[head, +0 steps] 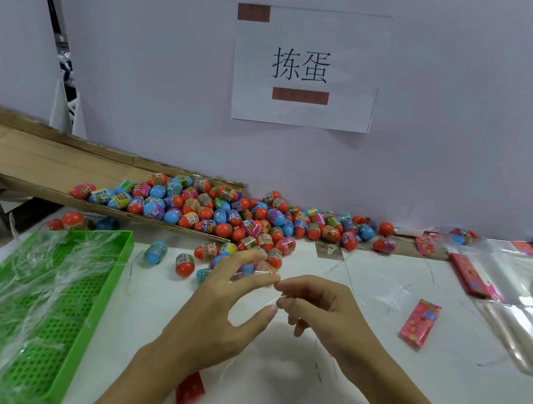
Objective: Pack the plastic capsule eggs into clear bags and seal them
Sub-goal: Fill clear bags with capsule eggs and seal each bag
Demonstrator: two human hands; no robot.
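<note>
Clear film of a bag (285,303), nearly invisible against the white table (355,387), sits at centre frame between both hands. Left hand (217,307): fingers curled, forefinger tip meeting the film at the bag's top edge, thumb below with a gap between them; whether it truly pinches the film cannot be told. Right hand (320,306): fingertips bunched together, pinching the film just beside the left forefinger. One or two eggs show through behind the left fingers, apparently inside the bag; count unclear. Capsule eggs (225,212), orange and blue with printed bands, lie heaped above the hands at mid-frame, spilling from a flattened cardboard sheet (37,156) at left toward the wall. Green perforated tray (95,303), lower left, holds shreds of clear plastic. Pink printed card (419,323) right of the hands; a red one (190,390) under the left wrist. Stack of clear bags (515,288) at right edge. Paper sign (306,66) on the wall, upper centre.
</note>
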